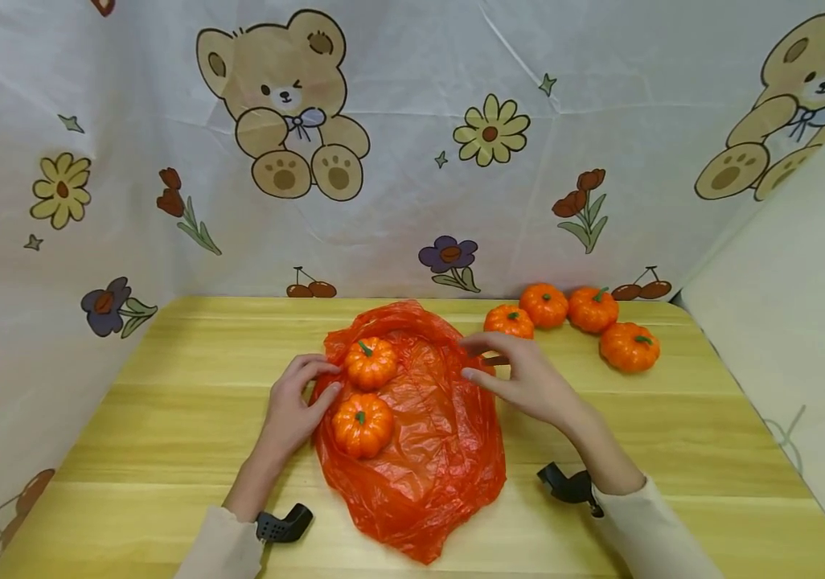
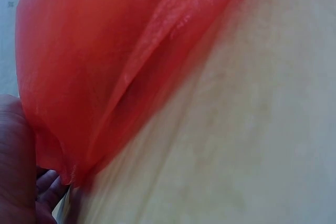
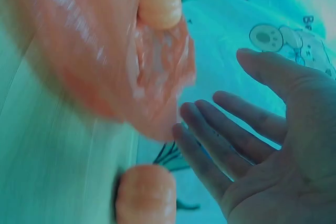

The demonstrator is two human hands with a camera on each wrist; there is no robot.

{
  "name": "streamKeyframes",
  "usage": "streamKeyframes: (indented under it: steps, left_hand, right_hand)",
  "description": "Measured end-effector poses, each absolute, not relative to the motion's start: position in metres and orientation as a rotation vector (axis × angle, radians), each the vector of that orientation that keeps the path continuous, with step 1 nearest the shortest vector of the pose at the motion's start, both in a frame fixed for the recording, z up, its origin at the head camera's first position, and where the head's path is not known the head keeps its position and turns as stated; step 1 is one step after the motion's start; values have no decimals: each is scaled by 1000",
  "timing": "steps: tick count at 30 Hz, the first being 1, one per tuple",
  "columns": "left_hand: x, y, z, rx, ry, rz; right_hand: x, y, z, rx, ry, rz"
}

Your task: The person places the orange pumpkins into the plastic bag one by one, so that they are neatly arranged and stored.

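Observation:
A thin red plastic bag lies spread open on the table, its rim raised. Inside it, along the left side, are two small orange pumpkins with green stems, a far pumpkin and a near pumpkin. My left hand touches the bag's left rim, thumb and fingers apart. In the left wrist view the bag hangs beside that hand and partly hides its fingers. My right hand is at the bag's right rim, fingers spread and relaxed. The right wrist view shows this hand holding nothing.
Several more orange pumpkins stand on the wooden table at the back right, one just behind my right hand. A printed cloth hangs along the table's back edge. A white wall borders the right.

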State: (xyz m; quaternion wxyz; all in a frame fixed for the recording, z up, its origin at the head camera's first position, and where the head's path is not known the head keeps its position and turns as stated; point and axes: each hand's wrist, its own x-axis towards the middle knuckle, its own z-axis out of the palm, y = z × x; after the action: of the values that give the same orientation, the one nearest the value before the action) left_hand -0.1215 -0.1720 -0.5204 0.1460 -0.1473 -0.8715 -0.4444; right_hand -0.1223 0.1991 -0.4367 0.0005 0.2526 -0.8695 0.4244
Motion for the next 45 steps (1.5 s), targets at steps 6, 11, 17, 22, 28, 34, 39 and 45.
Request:
streamKeyframes:
  steps: [6,11,17,22,28,34,39,45]
  left_hand:
    - [-119,-167,-521,-423,-2521,-1321]
    - [-117,-165,-523,-425,-2522,-1321]
    - [-115,-164,-526,-424,-2503,-1317]
    - [-114,-163,-528,-429,-2502,-1316]
    - [-116,-164,-528,-442,-2490,-1317]
    - [-117,-170,-526,-442,-2487,-1313]
    - [-119,-174,-524,-445,-2493,-1296]
    - [-121,-174,-524,-443,-2501,-1297]
  right_hand:
    - [-122,226,-436,627,-2708,1312]
    - [-127,245,-436,530,-2646,1246]
    - [-129,268,-436,386,-2584,1110]
    - [-127,292,-438,284,-2558,1030]
    - [-121,324,-439,177,-2550,988]
    - [-115,350,-438,106,-2531,965]
    - [-112,365,-436,31,-2494,938]
    - [-115,376,-445,-38,-2594,916]
